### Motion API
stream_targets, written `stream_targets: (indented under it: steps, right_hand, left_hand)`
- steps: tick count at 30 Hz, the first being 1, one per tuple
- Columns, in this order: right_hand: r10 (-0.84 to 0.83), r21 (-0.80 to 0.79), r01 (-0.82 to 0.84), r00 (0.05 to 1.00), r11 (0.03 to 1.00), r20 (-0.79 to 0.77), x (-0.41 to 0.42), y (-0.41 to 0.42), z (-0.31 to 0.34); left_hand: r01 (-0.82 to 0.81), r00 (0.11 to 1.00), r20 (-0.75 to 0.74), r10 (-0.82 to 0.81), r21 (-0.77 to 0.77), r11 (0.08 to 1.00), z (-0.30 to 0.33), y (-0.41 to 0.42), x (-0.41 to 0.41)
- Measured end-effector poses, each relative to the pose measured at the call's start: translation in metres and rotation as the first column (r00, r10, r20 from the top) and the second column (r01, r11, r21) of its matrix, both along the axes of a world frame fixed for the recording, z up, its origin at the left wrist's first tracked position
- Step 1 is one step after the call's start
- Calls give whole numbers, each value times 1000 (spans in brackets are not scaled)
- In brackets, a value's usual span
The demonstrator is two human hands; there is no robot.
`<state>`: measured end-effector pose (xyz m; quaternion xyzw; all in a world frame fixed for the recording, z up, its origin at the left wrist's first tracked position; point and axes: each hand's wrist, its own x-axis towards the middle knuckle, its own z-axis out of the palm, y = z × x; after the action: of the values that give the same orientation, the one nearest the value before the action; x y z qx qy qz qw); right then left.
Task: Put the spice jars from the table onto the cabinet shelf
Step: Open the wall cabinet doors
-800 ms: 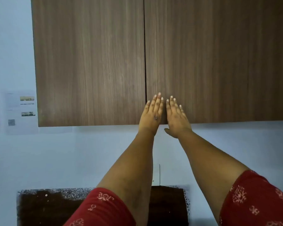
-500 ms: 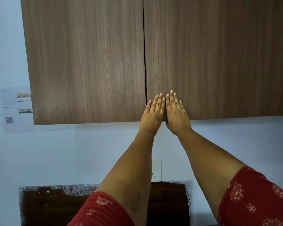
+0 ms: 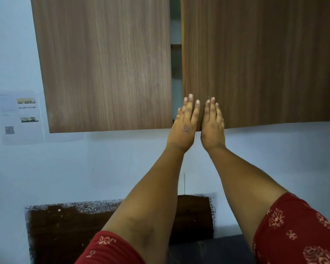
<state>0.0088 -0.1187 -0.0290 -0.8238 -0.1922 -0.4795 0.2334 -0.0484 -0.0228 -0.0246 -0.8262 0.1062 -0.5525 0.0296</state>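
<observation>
Left hand [image 3: 182, 128] and right hand [image 3: 212, 126], flat and empty, meet at the brown wood-grain cabinet doors' [image 3: 255, 63] lower edge, parted slightly. Opening underway; swing wide next. Spice jars unseen.

A home kitchen is showing: wood-grain wall cabinet [image 3: 103, 63] filling the upper frame, speckled stone counter [image 3: 74, 205] lying lower left.
</observation>
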Motion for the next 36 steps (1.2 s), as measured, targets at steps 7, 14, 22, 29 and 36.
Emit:
stream_targets:
  steps: [7, 14, 22, 29, 36]
  right_hand:
    - [-69, 104, 66, 997, 992, 22, -39, -38, -3]
    - [30, 376, -40, 999, 926, 32, -80, -82, -9]
    - [126, 494, -126, 991, 860, 33, -119, -147, -9]
    - [142, 432, -130, 990, 892, 5, -142, -222, -9]
    - [202, 472, -163, 979, 867, -35, -156, -295, -17]
  left_hand:
    - [221, 920, -234, -315, -352, 909, 7, -30, -55]
    - [437, 829, -170, -532, -395, 808, 4, -89, -76]
    - [562, 791, -76, -607, -304, 770, 9, -151, -98]
    - [529, 829, 22, -558, -352, 772, 10, -229, -106]
    - [507, 830, 26, -558, -453, 733, 5, -304, -95]
